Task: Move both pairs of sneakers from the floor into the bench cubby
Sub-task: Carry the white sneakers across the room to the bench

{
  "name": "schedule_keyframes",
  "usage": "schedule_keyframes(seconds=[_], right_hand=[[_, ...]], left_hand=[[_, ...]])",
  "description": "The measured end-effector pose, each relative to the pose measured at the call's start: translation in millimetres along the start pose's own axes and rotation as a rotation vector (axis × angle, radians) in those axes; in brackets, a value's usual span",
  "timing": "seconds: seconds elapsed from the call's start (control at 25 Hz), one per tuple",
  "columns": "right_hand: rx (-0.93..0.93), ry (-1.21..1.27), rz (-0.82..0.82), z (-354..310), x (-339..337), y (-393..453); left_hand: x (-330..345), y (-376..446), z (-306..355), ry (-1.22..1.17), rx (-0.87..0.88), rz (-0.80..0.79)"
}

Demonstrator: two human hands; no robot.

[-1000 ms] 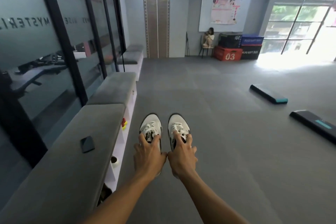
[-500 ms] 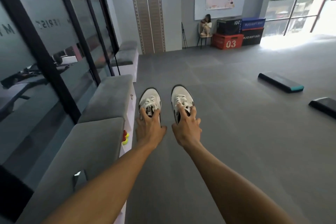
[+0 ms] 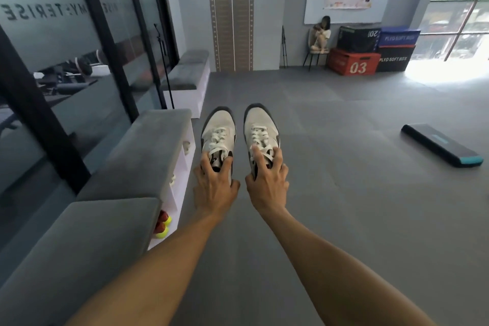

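Sneakers: left sneaker (image 3: 218, 137) and right sneaker (image 3: 260, 133) held out over the floor (image 3: 344, 193), toes forward, carried off the ground.
Left hand (image 3: 214, 188): clamped at its collar.
Right hand (image 3: 267, 182): likewise, one shoe each for control.
Bench (image 3: 148, 140): cubbies just left, likely destination.

The left grip (image 3: 215, 188) holds the left sneaker (image 3: 218, 137) by its collar; the right grip (image 3: 267, 182) holds the right sneaker (image 3: 260, 132) likewise, toes pointing away. Just left of the left grip stands the grey-cushioned counter (image 3: 148, 151) with white cubbies.
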State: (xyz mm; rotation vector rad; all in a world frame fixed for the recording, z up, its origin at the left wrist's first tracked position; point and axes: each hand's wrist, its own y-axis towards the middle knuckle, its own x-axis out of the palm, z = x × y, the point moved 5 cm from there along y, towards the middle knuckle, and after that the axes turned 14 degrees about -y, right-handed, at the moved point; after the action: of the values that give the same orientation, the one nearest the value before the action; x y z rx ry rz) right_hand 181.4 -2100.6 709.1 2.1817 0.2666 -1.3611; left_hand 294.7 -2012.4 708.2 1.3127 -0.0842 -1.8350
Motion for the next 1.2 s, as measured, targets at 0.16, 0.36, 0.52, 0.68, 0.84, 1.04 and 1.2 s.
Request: schedule_keyframes(seconds=[0.16,0.36,0.52,0.68,0.84,1.04,1.2], right_hand=[[-0.028,-0.021,0.029,-2,53,121],[-0.002,-0.041,0.080,0,129,274],[0.037,-0.034,0.092,8,177,389],[0.042,-0.012,0.134,26,229,525],[0.026,0.017,0.148,32,270,659],[-0.006,0.034,0.106,20,323,792],[-0.022,0.036,0.081,7,388,907]], left_hand=[[70,109,-35,-0.022,-0.016,-0.003],[155,273,-77,-0.022,-0.013,-0.025],[217,395,-83,-0.050,0.003,-0.037],[296,517,-87,-0.059,0.020,-0.008],[371,614,-100,-0.046,0.001,-0.001],[441,731,-130,-0.059,-0.120,0.009],[501,840,-166,-0.024,-0.125,0.027]])
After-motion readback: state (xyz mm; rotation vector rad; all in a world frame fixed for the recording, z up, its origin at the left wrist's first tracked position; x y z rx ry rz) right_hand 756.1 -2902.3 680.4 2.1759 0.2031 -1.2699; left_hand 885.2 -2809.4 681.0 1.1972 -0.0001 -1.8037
